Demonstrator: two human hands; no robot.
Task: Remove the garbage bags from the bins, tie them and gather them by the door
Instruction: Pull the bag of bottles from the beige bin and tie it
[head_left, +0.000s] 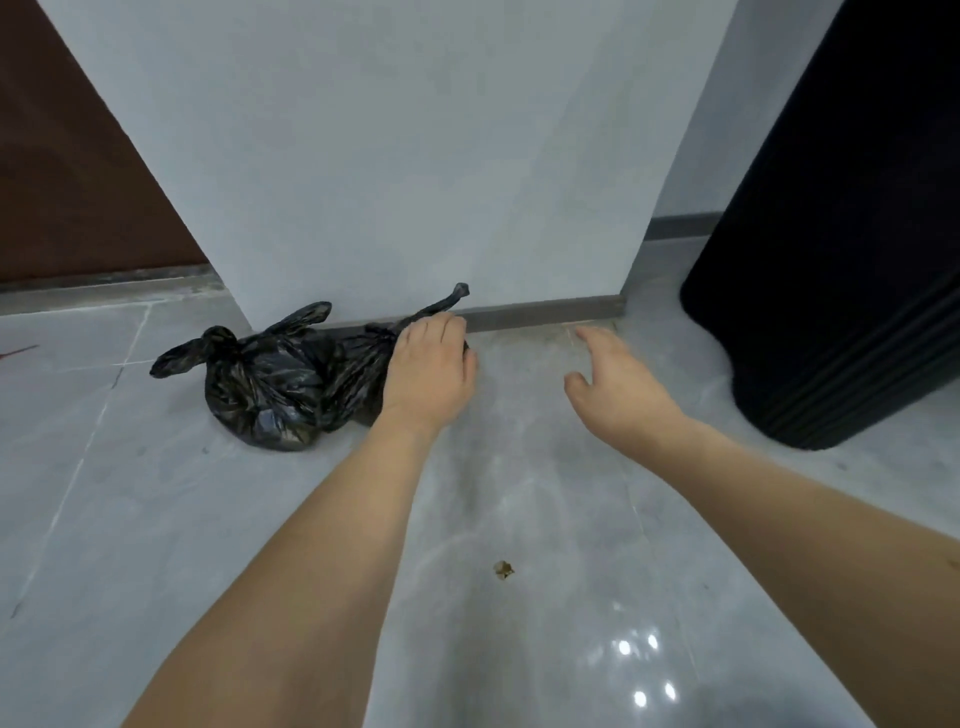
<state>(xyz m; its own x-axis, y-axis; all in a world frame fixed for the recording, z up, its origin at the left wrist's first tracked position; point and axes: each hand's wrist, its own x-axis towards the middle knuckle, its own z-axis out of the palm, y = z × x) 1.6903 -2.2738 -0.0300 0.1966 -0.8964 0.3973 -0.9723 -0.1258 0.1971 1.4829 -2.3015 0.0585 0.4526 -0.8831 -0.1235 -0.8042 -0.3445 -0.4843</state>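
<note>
1. Far left I see a dark brown door (78, 171) with a stone threshold below it. I judge this is the gathering spot, which explains why the bags lie close by.
2. A tied black garbage bag (260, 384) sits on the grey tiled floor (156, 519) against the foot of the pale wall (389, 156), its knotted ears sticking up and out. Parked against the wall, it stays out of the walking path.
3. Touching it on the right is a second black bag (363, 364), also knotted, one tail poking up past my knuckles. I judge I am setting it snug beside the first so the pile stays together.
4. My left hand (431, 369) lies over that second bag, fingers curled down onto the plastic; whether they actually clasp it is hidden from me.
5. My right hand (618, 384) hovers released, fingers spread, holding nothing, probably for balance.
6. A small brown scrap (503, 569) lies on the tiles nearer me.
7. Far right stands a black ribbed bin (841, 260), well apart from the bags.
</note>
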